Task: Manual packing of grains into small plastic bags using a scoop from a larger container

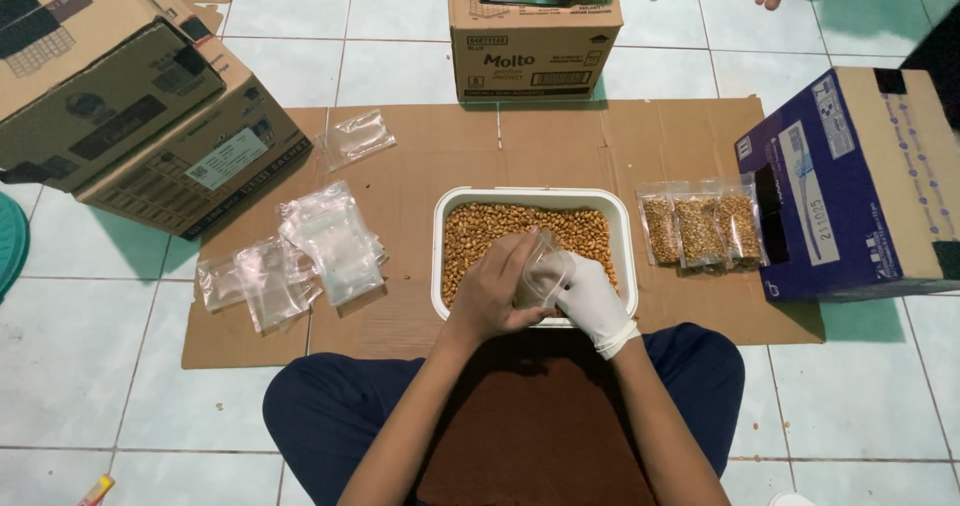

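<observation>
Gripping one clear pouch (545,266): left hand (495,296), right hand (592,304) (gloved); three filled packets (700,228) beside tub (530,196).

- Pouch (545,266): clear glossy plastic.
- Right hand (592,301): smooth white rubbery glove.
- Tub (625,236): smooth white plastic.
- Mat (420,166): matt brown cardboard.
- Floor (60,366): glossy tile.

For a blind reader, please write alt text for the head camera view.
Both hands, the bare left hand and gloved right hand, hold a small clear bag over a white tub of nuts. Empty bags lie left, filled bags right.
</observation>
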